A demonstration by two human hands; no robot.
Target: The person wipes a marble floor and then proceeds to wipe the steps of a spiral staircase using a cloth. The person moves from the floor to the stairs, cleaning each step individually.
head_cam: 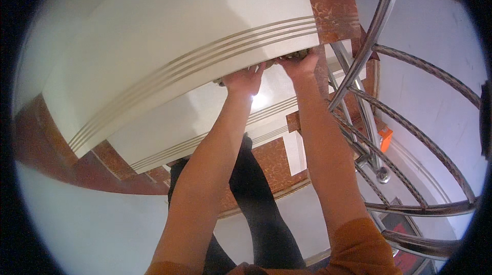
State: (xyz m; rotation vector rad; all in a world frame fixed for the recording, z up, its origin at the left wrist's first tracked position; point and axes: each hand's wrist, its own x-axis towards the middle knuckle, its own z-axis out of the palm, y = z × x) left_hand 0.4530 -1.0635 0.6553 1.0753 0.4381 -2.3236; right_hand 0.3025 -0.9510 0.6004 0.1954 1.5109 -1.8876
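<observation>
Both arms reach forward to a white stair tread (230, 54) with dark grooved lines along its edge. My left hand (245, 79) is at the front edge of that tread, against a greyish, rough-looking cloth or similar material (296, 56) that shows in parts below the edge. At the right end of the same edge, my right hand (301, 64) touches this material too. The tread edge and the material hide many of my fingers, so their grip cannot be made out. A bright spot of light shines just beside my left wrist.
Lower white steps (173, 121) with red-brown marbled borders (269, 163) descend towards my black-clad legs (261, 205). A curved metal railing (378, 32) with twisted bars runs along the right. An orange object (385, 139) stands beyond it, near the white wall.
</observation>
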